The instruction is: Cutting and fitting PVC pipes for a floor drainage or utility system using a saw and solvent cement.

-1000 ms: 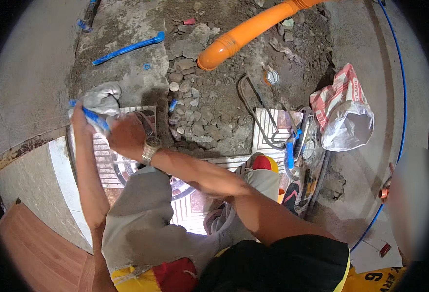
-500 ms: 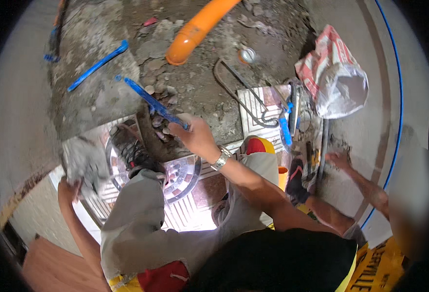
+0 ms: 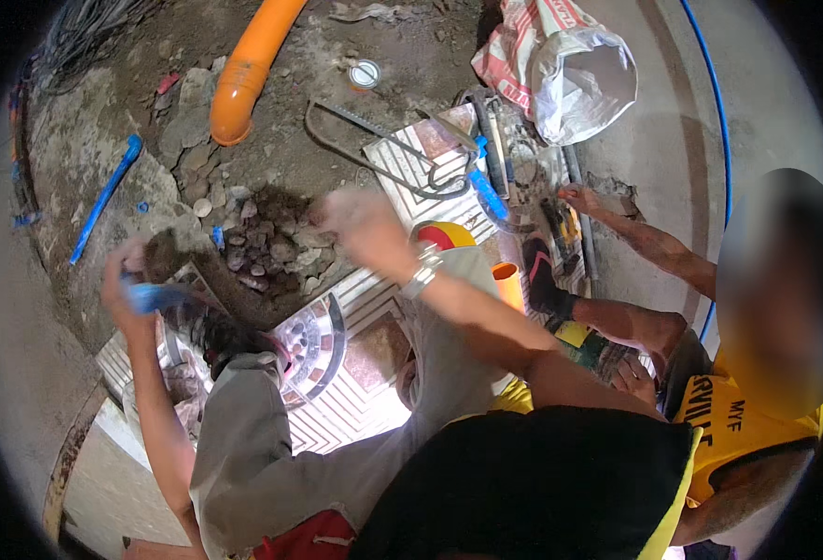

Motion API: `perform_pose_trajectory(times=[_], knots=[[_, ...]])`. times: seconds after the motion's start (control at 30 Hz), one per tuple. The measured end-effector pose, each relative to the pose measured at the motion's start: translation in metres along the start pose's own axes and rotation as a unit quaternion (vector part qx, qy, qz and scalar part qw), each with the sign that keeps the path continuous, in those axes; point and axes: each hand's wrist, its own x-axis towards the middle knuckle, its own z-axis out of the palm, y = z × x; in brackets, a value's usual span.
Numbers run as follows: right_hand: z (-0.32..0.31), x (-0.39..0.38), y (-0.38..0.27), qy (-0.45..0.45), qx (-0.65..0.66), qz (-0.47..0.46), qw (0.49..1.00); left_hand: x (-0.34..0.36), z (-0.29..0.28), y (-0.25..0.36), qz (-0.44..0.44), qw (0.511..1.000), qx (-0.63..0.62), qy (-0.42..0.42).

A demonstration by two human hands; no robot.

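Observation:
My left hand (image 3: 129, 291) is closed around a blue pipe (image 3: 161, 297), smeared by motion, above the dark shoe (image 3: 208, 334). A grey rag (image 3: 182, 387) lies on the patterned tiles beside that shoe, under my left forearm. My right hand (image 3: 360, 229), with a metal-banded watch at the wrist, hovers over the right side of a dug hole with loose stones (image 3: 267, 238). Motion blurs its fingers, so I cannot make out whether it holds anything. Another blue pipe (image 3: 103, 201) lies on the concrete at the left. Beyond the hole is an orange pipe bend (image 3: 243, 89).
A hacksaw (image 3: 383, 154) lies partly on a tile right of the hole, near blue-handled tools (image 3: 488, 194). A small round can (image 3: 364, 75) and an open white sack (image 3: 584, 89) stand farther back. At the right a co-worker in a yellow top (image 3: 747, 420) reaches toward the tools.
The blue pipe has passed from my right hand to my left, and the rag has left my left hand. My left hand has moved forward; the view has shifted right.

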Motion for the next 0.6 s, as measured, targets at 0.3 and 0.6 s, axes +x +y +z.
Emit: perform_pose_trajectory(times=[0.3, 0.6], knots=[[-0.021, -0.071, 0.345, 0.086, -0.213, 0.363, 0.903, 0.001, -0.039, 0.04, -0.313, 0.746, -0.543, 0.225], [-0.05, -0.102, 0.371, 0.25, -0.131, 0.228, 0.932, -0.014, -0.018, 0.016, -0.252, 0.7, -0.642, 0.184]])
